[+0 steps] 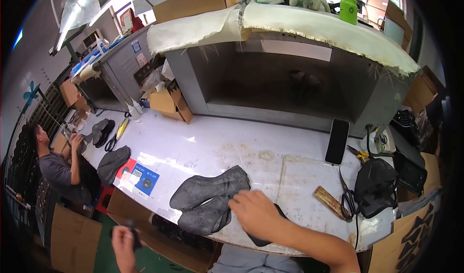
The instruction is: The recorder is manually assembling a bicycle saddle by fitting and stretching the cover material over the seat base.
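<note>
Two dark grey pieces that look like shoe uppers (pixel 211 195) lie side by side at the table's near edge. My right hand (pixel 256 212) is over their right end, fingers curled in at the edge; whatever they may grip is hidden. Under that wrist a flat black thing (pixel 261 240) shows in part. Low on the left, off the table, my left hand (pixel 124 246) is closed round a small black object (pixel 133 232), too blurred to name. Below it stands an open cardboard box (pixel 159 244) with dark pieces inside.
A grey metal box (pixel 280 111) with a wide opening stands at the back. To the right lie a phone (pixel 337 141), scissors (pixel 347 195), a worn wooden strip (pixel 332 203), pliers (pixel 358 153) and a black mesh cap (pixel 377 186). A co-worker (pixel 63 164) sits at the far left.
</note>
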`<state>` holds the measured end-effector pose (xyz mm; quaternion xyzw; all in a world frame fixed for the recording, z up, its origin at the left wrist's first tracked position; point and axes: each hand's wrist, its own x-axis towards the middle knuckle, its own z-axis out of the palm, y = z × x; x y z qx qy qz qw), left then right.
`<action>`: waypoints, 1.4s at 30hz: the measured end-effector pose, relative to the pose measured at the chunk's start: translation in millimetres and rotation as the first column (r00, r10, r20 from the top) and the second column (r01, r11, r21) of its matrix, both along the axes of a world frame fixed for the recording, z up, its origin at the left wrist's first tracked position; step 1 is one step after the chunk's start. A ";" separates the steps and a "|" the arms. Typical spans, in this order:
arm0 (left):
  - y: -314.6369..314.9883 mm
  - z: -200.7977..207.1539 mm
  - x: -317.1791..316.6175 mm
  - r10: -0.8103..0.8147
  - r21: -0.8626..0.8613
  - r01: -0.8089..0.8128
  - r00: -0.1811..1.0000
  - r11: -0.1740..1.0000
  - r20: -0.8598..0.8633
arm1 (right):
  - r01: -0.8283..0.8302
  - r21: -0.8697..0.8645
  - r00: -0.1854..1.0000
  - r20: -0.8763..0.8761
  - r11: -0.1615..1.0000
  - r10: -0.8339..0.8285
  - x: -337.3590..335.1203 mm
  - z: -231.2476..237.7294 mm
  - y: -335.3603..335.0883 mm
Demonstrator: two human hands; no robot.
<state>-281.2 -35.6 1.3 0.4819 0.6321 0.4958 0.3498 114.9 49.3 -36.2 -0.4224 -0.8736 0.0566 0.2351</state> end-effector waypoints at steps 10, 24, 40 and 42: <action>-13.2 21.9 152.2 -0.881 -0.293 0.860 0.462 0.418 0.097 | -0.355 -0.283 0.840 -0.516 0.891 0.171 1.7 26.6 -116.2; 10.5 -37.3 254.1 -0.111 0.103 0.642 -0.028 0.760 0.993 | -0.025 -0.373 0.155 -0.918 0.927 -0.365 113.4 29.1 -199.5; 47.5 -41.8 289.6 -0.724 -0.031 0.747 0.632 0.664 -0.275 | 0.496 -0.773 0.145 -0.374 0.394 -0.916 134.6 -34.9 -180.1; 52.2 -45.9 282.7 -0.756 -0.077 0.759 0.622 0.646 -0.206 | 0.452 -0.807 0.107 -0.374 0.380 -0.921 135.7 -30.8 -176.1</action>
